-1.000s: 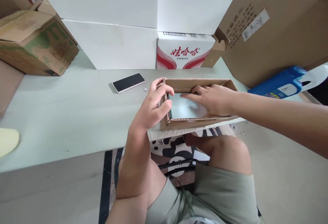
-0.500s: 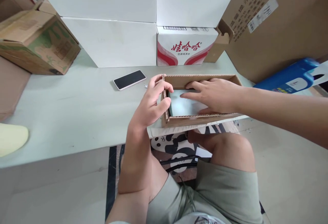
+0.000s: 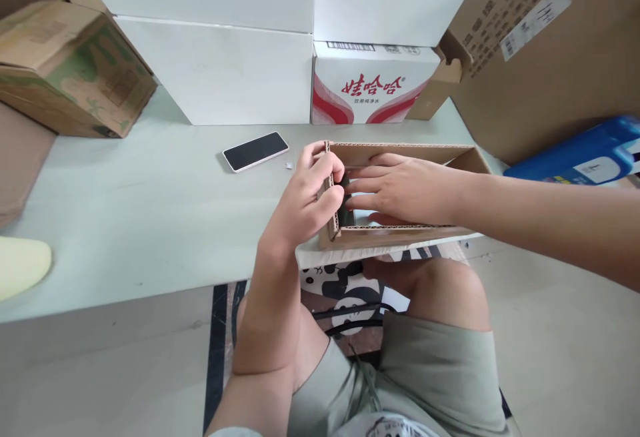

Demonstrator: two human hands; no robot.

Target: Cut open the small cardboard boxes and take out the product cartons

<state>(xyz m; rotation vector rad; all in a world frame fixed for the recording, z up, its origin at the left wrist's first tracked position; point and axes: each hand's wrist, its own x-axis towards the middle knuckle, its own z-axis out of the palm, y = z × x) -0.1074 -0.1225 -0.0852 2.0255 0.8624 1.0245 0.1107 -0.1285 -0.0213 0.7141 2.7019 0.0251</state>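
An open-topped cardboard box (image 3: 395,235), long and shallow, lies along the table's front edge. My left hand (image 3: 315,193) grips its left end wall, fingers curled over the rim. Inside the box, my right hand (image 3: 400,190) lies flat with fingers stretched toward the left end. A pale, glossy surface (image 3: 361,215) shows in part beneath those fingers; most of it is hidden, so I cannot tell what it is. A dark strip (image 3: 346,213) runs along the inner left end.
On the pale table (image 3: 165,210) lies a phone (image 3: 256,151), with a tiny whitish piece (image 3: 289,166) beside it. White boxes (image 3: 215,70) and a red-and-white carton (image 3: 375,83) stand behind. A blue bottle (image 3: 580,153) is at right, a brown carton (image 3: 75,67) at left.
My right hand has slid left inside the box and flattened, covering more of the pale surface. My left hand stays on the end wall. The view has shifted slightly.
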